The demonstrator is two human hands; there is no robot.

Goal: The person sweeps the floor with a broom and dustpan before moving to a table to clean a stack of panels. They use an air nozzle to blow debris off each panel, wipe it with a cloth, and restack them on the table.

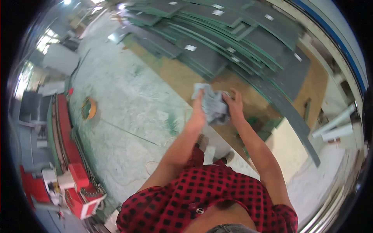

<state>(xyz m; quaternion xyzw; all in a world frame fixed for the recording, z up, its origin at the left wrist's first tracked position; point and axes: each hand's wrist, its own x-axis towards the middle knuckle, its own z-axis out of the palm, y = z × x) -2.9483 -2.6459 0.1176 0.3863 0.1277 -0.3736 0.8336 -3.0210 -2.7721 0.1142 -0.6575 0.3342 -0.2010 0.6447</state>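
Fingers largely hidden by crumpled grey cloth [213, 105], bunched between left hand [198, 112] and right hand [234, 105], both clutching it.

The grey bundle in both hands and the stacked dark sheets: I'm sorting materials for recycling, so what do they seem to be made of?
The grey bundle, gripped by the left hand and right hand, looks like soft matte cloth: it crumples into loose folds. The stacked dark sheets look like thin, stiff board, dark grey with green edges; whether laminate, rubber or fibreboard is unclear.
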